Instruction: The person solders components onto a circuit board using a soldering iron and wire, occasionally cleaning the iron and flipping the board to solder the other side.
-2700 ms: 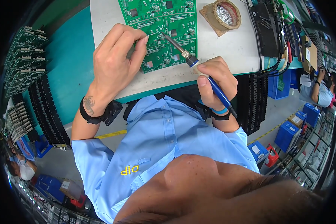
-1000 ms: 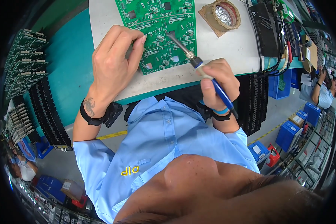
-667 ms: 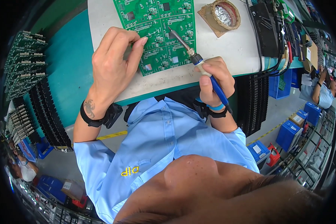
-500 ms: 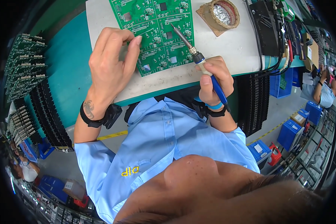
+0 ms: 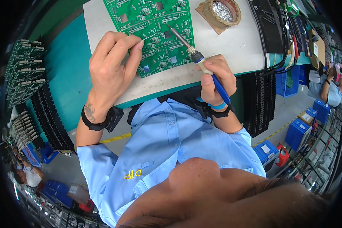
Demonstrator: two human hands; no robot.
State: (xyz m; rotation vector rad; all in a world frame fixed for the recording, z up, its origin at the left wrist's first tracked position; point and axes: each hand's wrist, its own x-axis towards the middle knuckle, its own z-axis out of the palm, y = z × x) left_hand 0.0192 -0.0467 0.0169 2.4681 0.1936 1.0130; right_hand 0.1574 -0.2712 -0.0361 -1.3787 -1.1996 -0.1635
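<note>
The green circuit board (image 5: 152, 28) lay flat on the white bench top (image 5: 231, 41). The left hand (image 5: 110, 68) rested at the board's near left edge, fingers pinching a thin solder wire (image 5: 150, 36) over it. The right hand (image 5: 214, 81), just off the board's near right corner, gripped a blue-handled soldering iron (image 5: 195, 57), its tip touching the board. A foil-filled tape ring (image 5: 222, 11) sat beyond the board's right side.

Bright, even overhead light, soft shadows, sharp centre, strong fisheye bending and dark rim.
</note>
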